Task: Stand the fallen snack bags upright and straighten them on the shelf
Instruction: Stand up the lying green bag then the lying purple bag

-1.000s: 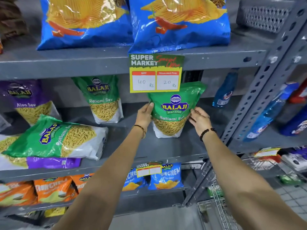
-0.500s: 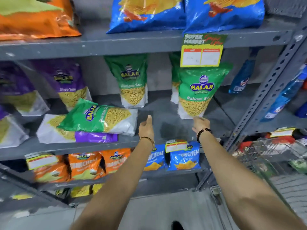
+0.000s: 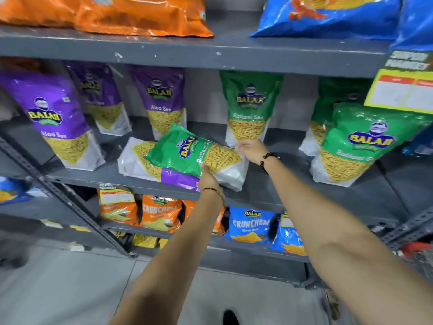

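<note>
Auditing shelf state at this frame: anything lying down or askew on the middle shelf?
Yes. A green Ratlami Sev bag lies on its side atop a fallen purple bag at the shelf front, while the neighbouring bags stand upright. The left hand and right hand both grip the green bag.

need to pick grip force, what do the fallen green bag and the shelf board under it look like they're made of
Fallen green bag: looks like glossy printed plastic film, given its sheen and soft creases; its lower part seems clear, showing the yellow sev. Shelf board: probably grey-painted metal, flat and matte with small chips on the edge above; not certain.
</note>
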